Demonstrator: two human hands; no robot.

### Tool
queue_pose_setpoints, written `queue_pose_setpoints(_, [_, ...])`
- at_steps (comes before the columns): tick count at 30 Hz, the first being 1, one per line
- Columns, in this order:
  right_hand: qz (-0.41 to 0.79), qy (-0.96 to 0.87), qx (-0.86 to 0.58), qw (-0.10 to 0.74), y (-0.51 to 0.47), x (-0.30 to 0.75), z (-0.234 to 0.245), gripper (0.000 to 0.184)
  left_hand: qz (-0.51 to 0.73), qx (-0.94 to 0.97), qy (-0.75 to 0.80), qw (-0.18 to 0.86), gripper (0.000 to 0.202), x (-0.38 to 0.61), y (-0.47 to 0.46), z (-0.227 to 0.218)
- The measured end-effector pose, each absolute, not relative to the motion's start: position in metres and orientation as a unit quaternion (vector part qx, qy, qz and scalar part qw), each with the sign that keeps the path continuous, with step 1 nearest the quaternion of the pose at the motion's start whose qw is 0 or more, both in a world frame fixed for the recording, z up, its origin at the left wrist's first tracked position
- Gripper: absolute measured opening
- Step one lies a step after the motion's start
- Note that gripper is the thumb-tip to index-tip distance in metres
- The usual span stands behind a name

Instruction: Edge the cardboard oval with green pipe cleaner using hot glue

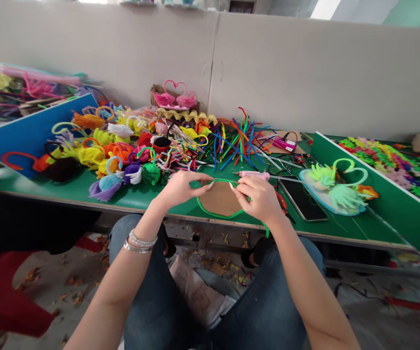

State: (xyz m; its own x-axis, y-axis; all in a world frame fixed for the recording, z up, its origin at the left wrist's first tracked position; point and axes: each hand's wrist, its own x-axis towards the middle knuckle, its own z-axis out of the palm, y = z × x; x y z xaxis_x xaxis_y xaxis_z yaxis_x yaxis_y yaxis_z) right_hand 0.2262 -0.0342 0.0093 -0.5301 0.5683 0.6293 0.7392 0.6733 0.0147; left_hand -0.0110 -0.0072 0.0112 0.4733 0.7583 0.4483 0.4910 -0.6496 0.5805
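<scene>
A brown cardboard piece [220, 199] lies at the near edge of the green table [359, 226], ringed by a green pipe cleaner [213, 213]. My left hand [180, 188] pinches the left side of that pipe cleaner against the cardboard's top edge. My right hand [259, 197] is closed on the pipe cleaner's right side, and its loose end hangs below the table edge. A pink glue gun [255, 174] lies just beyond my right hand.
A heap of finished pipe-cleaner swans [118, 148] fills the left of the table, beside loose coloured pipe cleaners [237, 136]. A black phone [302, 199] and a plate with green swans [336, 192] lie to the right. Blue [30, 133] and green [374, 187] dividers flank the area.
</scene>
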Motion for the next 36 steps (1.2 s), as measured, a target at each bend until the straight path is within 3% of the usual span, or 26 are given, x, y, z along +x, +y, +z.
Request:
queue_pose_setpoints(20, [-0.159,-0.861,-0.372,0.308,-0.035,0.225,0.01,0.029,0.35,0.801,0.383,0.299,0.033,-0.013,-0.006,0.013])
queue_pose_setpoints(29, [-0.119,-0.855,-0.394,0.316,-0.032,0.226,0.008,0.03,0.349,0.715,0.41,0.446,0.052,-0.004,-0.005,0.017])
queue_pose_setpoints(31, [-0.111,-0.85,-0.4,0.326,-0.031,0.228,0.006,0.029,0.368,0.712,0.441,0.405,0.048,-0.005,-0.001,0.011])
queue_pose_setpoints(33, [-0.108,-0.842,-0.41,0.333,-0.03,0.23,0.004,0.028,0.4,0.708,0.507,0.287,0.038,-0.01,0.004,0.005])
queue_pose_setpoints(36, [-0.111,-0.834,-0.426,0.332,-0.028,0.232,0.002,0.029,0.475,0.657,0.576,0.102,0.04,-0.025,0.012,0.003])
